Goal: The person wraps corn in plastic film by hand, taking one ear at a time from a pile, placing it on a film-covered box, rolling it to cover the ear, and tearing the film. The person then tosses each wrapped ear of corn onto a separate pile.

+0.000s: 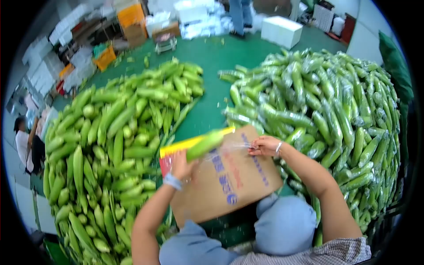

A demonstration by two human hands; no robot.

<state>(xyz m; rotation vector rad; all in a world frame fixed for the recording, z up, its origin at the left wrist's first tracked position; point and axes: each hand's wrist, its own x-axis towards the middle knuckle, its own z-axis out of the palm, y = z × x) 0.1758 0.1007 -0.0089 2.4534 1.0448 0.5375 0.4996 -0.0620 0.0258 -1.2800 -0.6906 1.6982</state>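
My left hand [181,165] is closed around the lower end of a green ear of corn [205,146] in its husk, blurred by motion. The ear is tilted above a brown cardboard box [240,179] with blue and red print, which lies in front of my knees. My right hand [264,146] pinches the edge of clear plastic film [236,146] near the box's far right side. The film stretches across the cardboard toward the corn. A yellow strip [187,145] runs along the box's far edge.
Unwrapped corn [110,119] is heaped on my left. Film-wrapped corn [327,110] is piled on my right. Behind them, on the green floor [201,51], stand a white foam box [281,32], orange crates [104,58] and a person's legs [240,17]. Another person [25,145] sits far left.
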